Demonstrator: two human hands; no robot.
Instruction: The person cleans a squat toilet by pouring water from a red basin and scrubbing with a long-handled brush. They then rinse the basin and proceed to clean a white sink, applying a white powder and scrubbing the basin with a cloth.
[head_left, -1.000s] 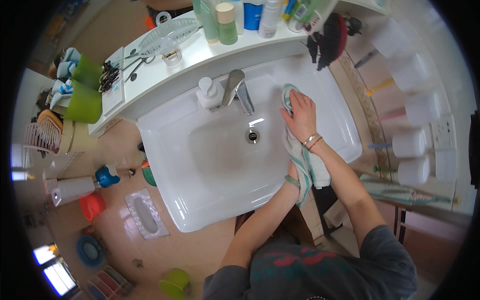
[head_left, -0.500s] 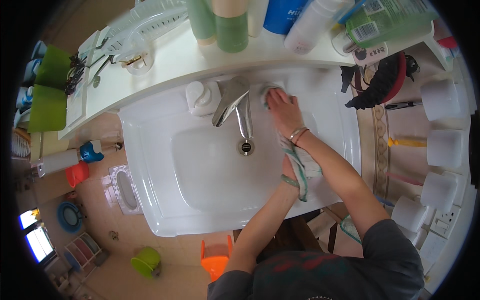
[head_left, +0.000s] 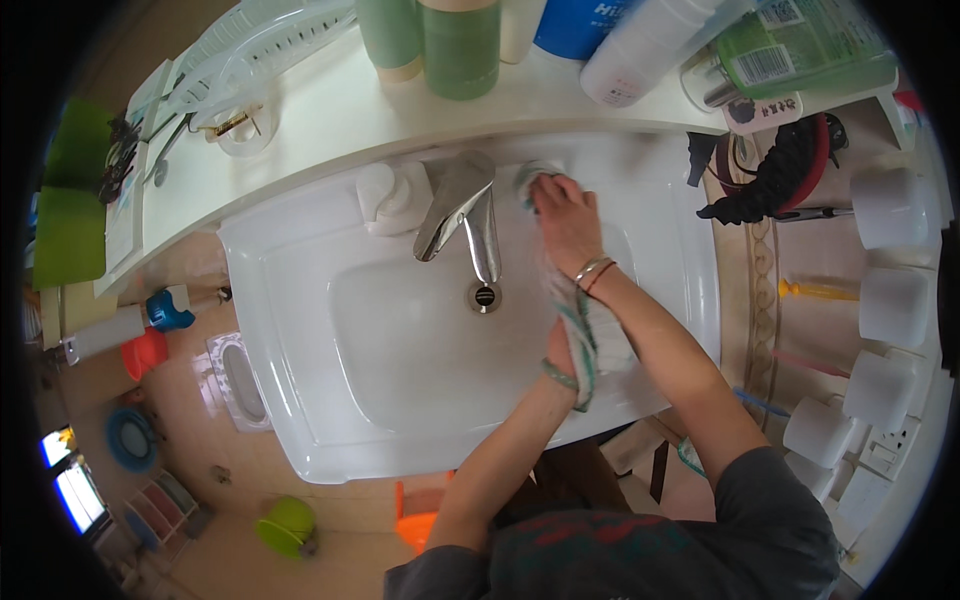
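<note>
Head view: a white sink (head_left: 400, 350) fills the middle; the clock is centred on its drain (head_left: 484, 298), with twelve at the top.
Cloth: a white cloth with green stripes (head_left: 603, 337) trails over the sink's right part, its bunched end at one o'clock and its loose folds toward four.
Right hand: the person's right hand (head_left: 568, 235) lies at two o'clock, its bent fingers touching the bunched end; whether they clench it cannot be told.
Left hand: the left hand (head_left: 559, 347) is at four o'clock, partly covered by the cloth; its fingers are hidden, so their state cannot be told.
Wrists: a metal bangle (head_left: 592, 267) circles the right one, a green bangle (head_left: 557, 376) the left.
Tap: a chrome tap (head_left: 452, 215) stands just off twelve, toward eleven, beside a white pump bottle (head_left: 395, 200) between ten and eleven.
Shelf: a white shelf (head_left: 330, 135) spans eleven to one, bearing a green bottle (head_left: 458, 55) near twelve.
Wall: white cups (head_left: 893, 308) line the right side around three.
Floor: a lime-green bucket (head_left: 287, 525) sits at seven.
</note>
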